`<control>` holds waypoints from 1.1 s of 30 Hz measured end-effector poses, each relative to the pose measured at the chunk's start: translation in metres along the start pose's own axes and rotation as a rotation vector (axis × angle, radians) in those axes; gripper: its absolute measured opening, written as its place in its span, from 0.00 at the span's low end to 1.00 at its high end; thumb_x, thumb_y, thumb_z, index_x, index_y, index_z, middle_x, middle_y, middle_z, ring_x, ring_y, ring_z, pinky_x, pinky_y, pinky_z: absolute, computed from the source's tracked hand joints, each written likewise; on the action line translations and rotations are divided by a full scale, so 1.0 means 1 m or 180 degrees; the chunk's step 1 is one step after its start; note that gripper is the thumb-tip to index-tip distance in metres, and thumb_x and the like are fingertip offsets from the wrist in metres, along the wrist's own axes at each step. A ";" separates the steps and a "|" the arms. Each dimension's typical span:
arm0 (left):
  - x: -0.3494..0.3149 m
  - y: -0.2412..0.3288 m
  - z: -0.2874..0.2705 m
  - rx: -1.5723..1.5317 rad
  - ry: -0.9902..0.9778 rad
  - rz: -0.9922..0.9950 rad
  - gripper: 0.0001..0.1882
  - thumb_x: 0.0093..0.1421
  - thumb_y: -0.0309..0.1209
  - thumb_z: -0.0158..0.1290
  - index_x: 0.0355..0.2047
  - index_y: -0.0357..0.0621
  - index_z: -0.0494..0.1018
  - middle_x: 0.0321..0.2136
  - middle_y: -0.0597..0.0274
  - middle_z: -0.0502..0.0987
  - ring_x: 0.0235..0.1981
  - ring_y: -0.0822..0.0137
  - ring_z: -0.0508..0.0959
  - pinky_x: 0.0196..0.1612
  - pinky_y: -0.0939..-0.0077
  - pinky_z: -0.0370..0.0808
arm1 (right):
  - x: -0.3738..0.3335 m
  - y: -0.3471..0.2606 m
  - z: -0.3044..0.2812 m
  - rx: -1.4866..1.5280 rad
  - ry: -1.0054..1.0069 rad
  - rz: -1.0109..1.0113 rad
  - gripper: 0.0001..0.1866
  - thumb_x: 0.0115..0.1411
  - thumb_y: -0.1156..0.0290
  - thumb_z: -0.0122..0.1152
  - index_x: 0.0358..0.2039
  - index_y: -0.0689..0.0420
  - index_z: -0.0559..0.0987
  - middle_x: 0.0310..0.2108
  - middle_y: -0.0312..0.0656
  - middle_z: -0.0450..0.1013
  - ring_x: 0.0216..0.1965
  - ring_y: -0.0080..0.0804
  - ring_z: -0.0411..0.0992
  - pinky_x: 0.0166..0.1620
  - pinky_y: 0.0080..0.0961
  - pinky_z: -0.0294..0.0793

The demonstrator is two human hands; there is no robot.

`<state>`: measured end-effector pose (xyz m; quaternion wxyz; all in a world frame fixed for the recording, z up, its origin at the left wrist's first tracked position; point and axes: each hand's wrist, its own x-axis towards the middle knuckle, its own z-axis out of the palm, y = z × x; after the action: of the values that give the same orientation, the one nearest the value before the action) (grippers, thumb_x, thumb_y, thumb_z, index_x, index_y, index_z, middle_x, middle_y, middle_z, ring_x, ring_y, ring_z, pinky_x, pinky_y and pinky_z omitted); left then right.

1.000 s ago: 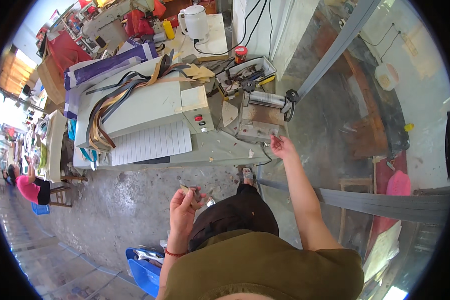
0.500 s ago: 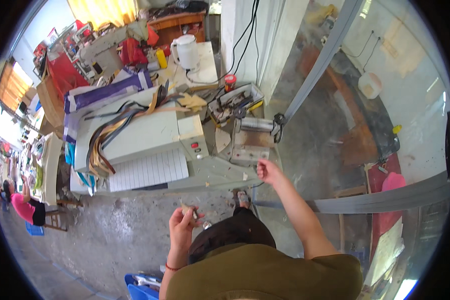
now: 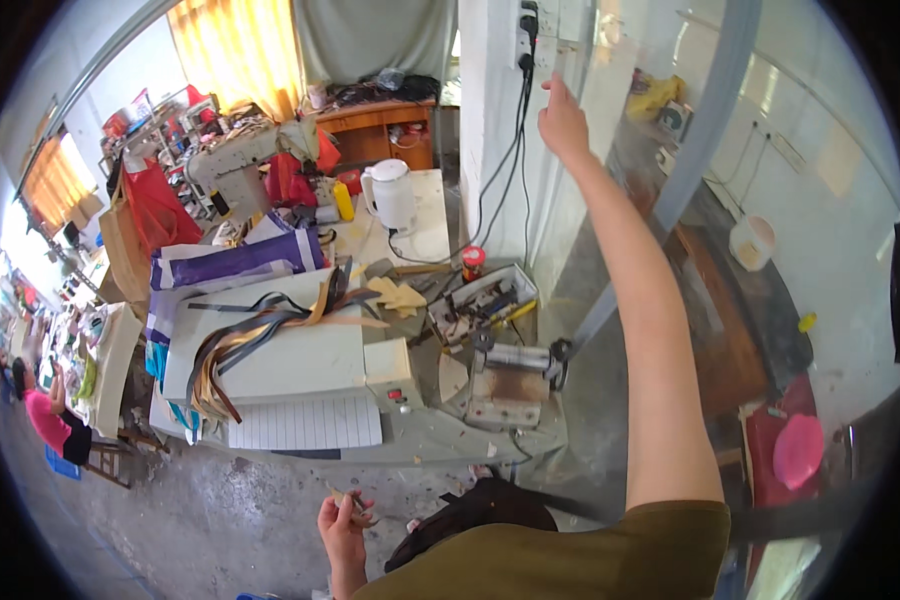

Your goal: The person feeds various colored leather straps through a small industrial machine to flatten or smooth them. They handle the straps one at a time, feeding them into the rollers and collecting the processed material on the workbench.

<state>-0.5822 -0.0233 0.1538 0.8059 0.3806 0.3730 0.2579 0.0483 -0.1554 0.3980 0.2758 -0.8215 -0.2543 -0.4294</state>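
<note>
My right hand [image 3: 567, 125] is raised high toward the pillar, index finger stretched out and the other fingers curled, with nothing visible in it. Nearest to it are a wall socket [image 3: 567, 54] and black plugs [image 3: 527, 62] with cables hanging down. Low down, in front of the bench, my left hand [image 3: 342, 535] is closed on small tan and grey pieces [image 3: 356, 508], perhaps leather scraps; their exact kind is too small to tell. On the bench stands a small roller machine [image 3: 510, 385]. Beside it is a larger pale machine [image 3: 270, 350] with a red switch and strips draped over it.
A tool box [image 3: 485, 305], a red can [image 3: 473, 262] and a white electric kettle [image 3: 390, 195] stand on the benches. A glass partition with a grey frame post [image 3: 705, 120] rises close to my right arm. Another person in pink [image 3: 48, 415] sits far left.
My right hand has gone up from beside the roller machine to the sockets on the pillar. The view has tilted upward. My left hand still holds the small pieces.
</note>
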 end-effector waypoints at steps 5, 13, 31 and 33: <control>-0.002 -0.019 0.014 -0.0188 0.0517 0.0132 0.05 0.61 0.26 0.49 0.37 0.40 0.69 0.35 0.57 0.76 0.30 0.61 0.79 0.26 0.76 0.75 | 0.106 0.004 0.018 -0.0704 -0.0290 -0.0065 0.20 0.54 0.76 0.44 0.49 0.58 0.64 0.65 0.39 0.50 0.44 0.45 0.72 0.41 0.44 0.73; -0.002 -0.034 0.042 -0.0270 0.0776 -0.0004 0.05 0.61 0.28 0.49 0.38 0.43 0.68 0.36 0.59 0.76 0.32 0.62 0.78 0.27 0.76 0.73 | 0.145 0.018 0.033 -0.0845 -0.0645 0.0425 0.38 0.56 0.58 0.51 0.65 0.48 0.49 0.38 0.58 0.73 0.40 0.52 0.73 0.45 0.48 0.70; 0.015 -0.017 0.046 0.0748 -0.0765 -0.0783 0.08 0.62 0.28 0.49 0.40 0.38 0.70 0.37 0.58 0.76 0.33 0.65 0.78 0.27 0.80 0.73 | -0.399 -0.125 -0.162 0.3754 -0.4554 0.3153 0.09 0.62 0.66 0.52 0.33 0.59 0.76 0.22 0.33 0.73 0.18 0.16 0.68 0.20 0.11 0.64; 0.015 -0.010 0.064 0.0951 -0.1003 -0.0641 0.09 0.61 0.27 0.50 0.41 0.37 0.71 0.36 0.60 0.76 0.32 0.68 0.78 0.28 0.80 0.73 | -0.423 -0.166 -0.177 0.4115 -0.4037 0.3235 0.09 0.62 0.66 0.53 0.32 0.59 0.75 0.23 0.31 0.71 0.20 0.14 0.67 0.22 0.11 0.64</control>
<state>-0.5207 -0.0450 0.1675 0.8105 0.4921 0.3127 0.0555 -0.3726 -0.2316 0.1638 0.6278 -0.6024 -0.1582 0.4669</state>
